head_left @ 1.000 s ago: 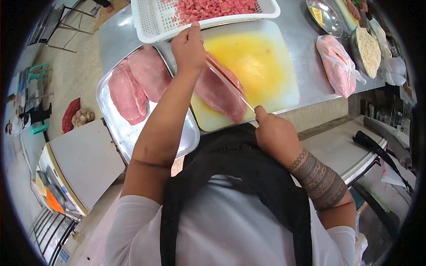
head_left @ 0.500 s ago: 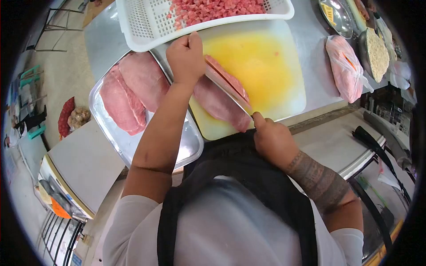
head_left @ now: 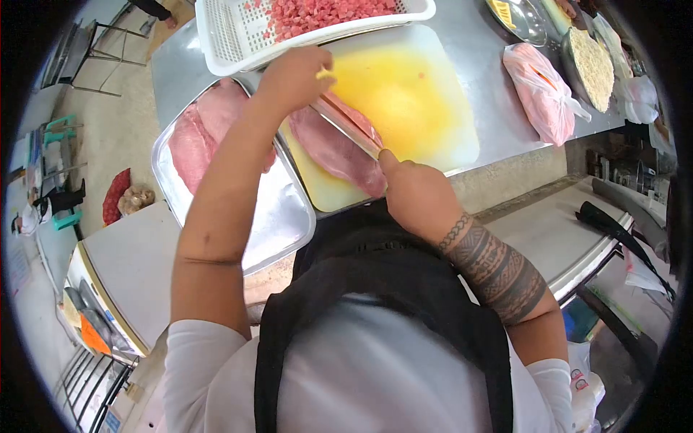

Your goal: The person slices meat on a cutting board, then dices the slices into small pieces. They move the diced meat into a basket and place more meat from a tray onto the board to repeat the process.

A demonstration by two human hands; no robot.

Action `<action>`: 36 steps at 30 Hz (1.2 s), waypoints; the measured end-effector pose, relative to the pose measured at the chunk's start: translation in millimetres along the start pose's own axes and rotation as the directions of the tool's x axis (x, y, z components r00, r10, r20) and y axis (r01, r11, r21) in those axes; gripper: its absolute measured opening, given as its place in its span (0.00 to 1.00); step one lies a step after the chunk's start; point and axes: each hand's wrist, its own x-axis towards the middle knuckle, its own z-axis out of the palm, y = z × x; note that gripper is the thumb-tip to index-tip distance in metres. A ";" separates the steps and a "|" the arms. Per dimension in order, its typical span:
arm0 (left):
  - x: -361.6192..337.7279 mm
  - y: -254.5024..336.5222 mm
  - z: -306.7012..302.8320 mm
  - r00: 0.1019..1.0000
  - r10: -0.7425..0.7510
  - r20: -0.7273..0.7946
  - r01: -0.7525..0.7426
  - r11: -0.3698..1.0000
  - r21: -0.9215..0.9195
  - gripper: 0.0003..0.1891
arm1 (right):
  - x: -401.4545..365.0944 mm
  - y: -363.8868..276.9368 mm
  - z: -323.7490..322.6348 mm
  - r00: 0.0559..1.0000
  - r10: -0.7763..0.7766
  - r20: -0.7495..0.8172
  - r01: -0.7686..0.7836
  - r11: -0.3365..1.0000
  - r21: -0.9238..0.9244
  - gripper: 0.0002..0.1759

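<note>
A large piece of raw meat (head_left: 338, 153) lies on the yellow-stained cutting board (head_left: 440, 94). A long knife (head_left: 345, 130) slants across it, beside a narrow strip of meat on its far side. My right hand (head_left: 419, 191) is closed round the knife's handle at the meat's near end. Over the meat's far end is my left hand (head_left: 296, 78), its fingers bent near the blade's far end; what they hold, if anything, is unclear. More raw meat (head_left: 189, 148) rests in the metal tray (head_left: 278, 227) on the left, partly behind my left forearm.
Diced meat (head_left: 325, 14) fills part of a white perforated basket (head_left: 224, 61) beyond the board. On the right are a plastic bag of pink contents (head_left: 541, 94), a bowl of pale crumbs (head_left: 593, 68) and a metal dish (head_left: 530, 29). Another person's leg (head_left: 153, 7) shows at top left.
The view has shifted, so the board and tray appear further left. My left hand has turned, and its fingers are less tightly closed. The knife remains along the meat in my right hand.
</note>
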 end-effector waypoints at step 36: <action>-76.9 33.7 -15.5 0.649 -0.751 -0.124 0.664 0.638 -0.391 0.14 | -54.3 61.0 -5.2 0.978 0.206 -0.038 -0.203 0.978 0.055 0.19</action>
